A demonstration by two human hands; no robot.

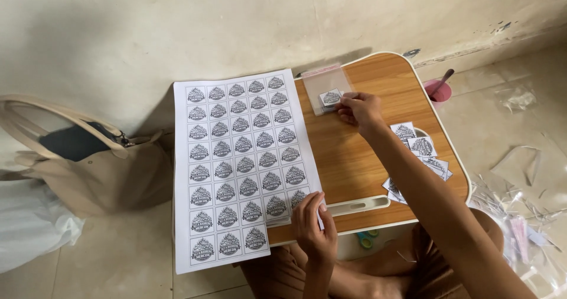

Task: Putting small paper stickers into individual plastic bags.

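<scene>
A white sheet of printed square labels [236, 157] lies over the left end of a small wooden lap table [354, 157]. My left hand [314, 223] rests on the sheet's lower right corner, fingers pressing the paper. My right hand [358, 108] reaches to the table's far side and pinches a small stack of cut labels [331, 98] that sits in a clear plastic bag [326, 86]. More cut labels [420, 148] lie loose on the table's right side, partly hidden by my right forearm.
A beige handbag [88, 157] stands on the floor at left, with a white plastic bag [29, 228] below it. A pink cup [437, 90] with a stick is beyond the table's right corner. Paper scraps and plastic [520, 216] litter the floor at right. Scissors [367, 239] lie under the table edge.
</scene>
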